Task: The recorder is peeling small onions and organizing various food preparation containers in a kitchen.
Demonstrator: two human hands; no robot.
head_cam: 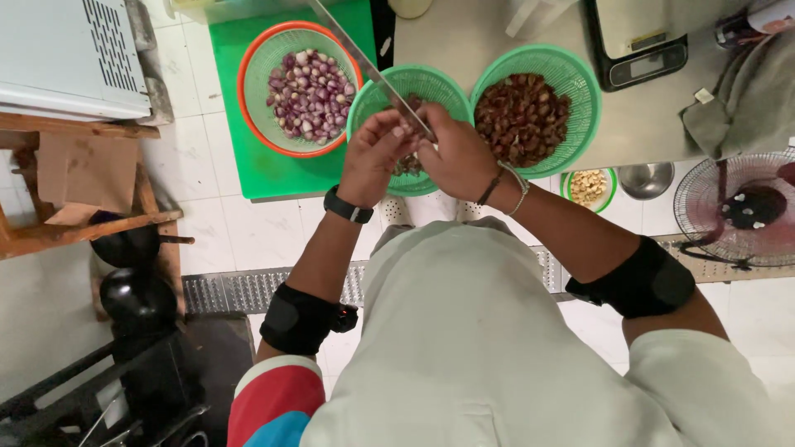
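Both hands meet over the middle green basket (411,91). The left hand (374,156) pinches something small, likely a shallot, though it is hidden. The right hand (458,157) is closed on the knife (364,62), blade pointing away. Best to take short, shallow cuts with fingertips tucked. Beyond lie peeled shallots (308,93) in the orange-rimmed basket (248,74), with skins (522,116) at right.

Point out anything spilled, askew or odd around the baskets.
Nothing looks spilled or damaged. One oddity: the long knife in the right hand reaches up over the middle green basket, its far end close to the orange-rimmed basket of peeled shallots. The left hand works right against the blade.
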